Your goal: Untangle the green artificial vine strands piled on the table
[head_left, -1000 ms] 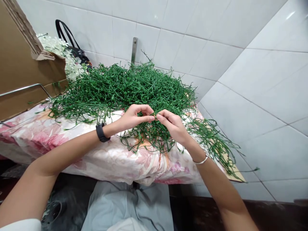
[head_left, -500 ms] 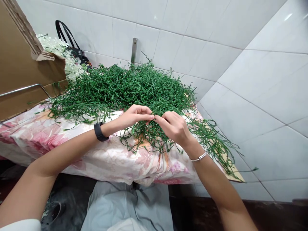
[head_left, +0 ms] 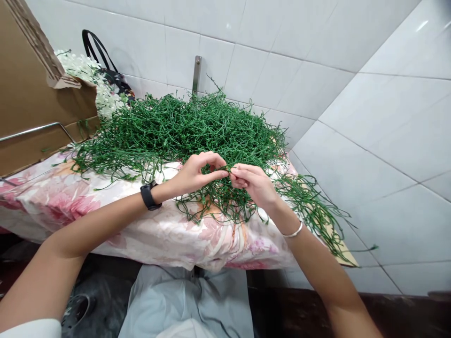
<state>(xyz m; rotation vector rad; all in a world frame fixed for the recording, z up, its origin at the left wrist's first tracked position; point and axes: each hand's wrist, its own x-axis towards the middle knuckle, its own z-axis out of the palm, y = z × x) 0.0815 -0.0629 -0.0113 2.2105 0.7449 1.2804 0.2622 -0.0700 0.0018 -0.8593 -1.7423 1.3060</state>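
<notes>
A big heap of thin green artificial flower stems (head_left: 197, 124) lies on a table with a floral cloth (head_left: 155, 234). Just over the heap's front edge, my left hand (head_left: 199, 173) pinches a green stem (head_left: 228, 168) between thumb and fingers. My right hand (head_left: 255, 185) meets it from the right, its thumb and index finger pinched on the same stem's end. Fingertips of both hands nearly touch, so the small part between them is mostly hidden. Loose stems hang below the hands over the cloth.
A cardboard box (head_left: 42, 103) with a metal rod (head_left: 31, 131) stands at the left. Behind it are white artificial flowers (head_left: 105, 96) and a dark bag (head_left: 118, 82). More stems (head_left: 313, 206) spread over the right corner. A tiled wall (head_left: 289, 84) closes off the back and right.
My right hand has turned, with its fingers now curled under and the thumb side up. My left fingers have parted a little from the thumb, showing more of the stem.
</notes>
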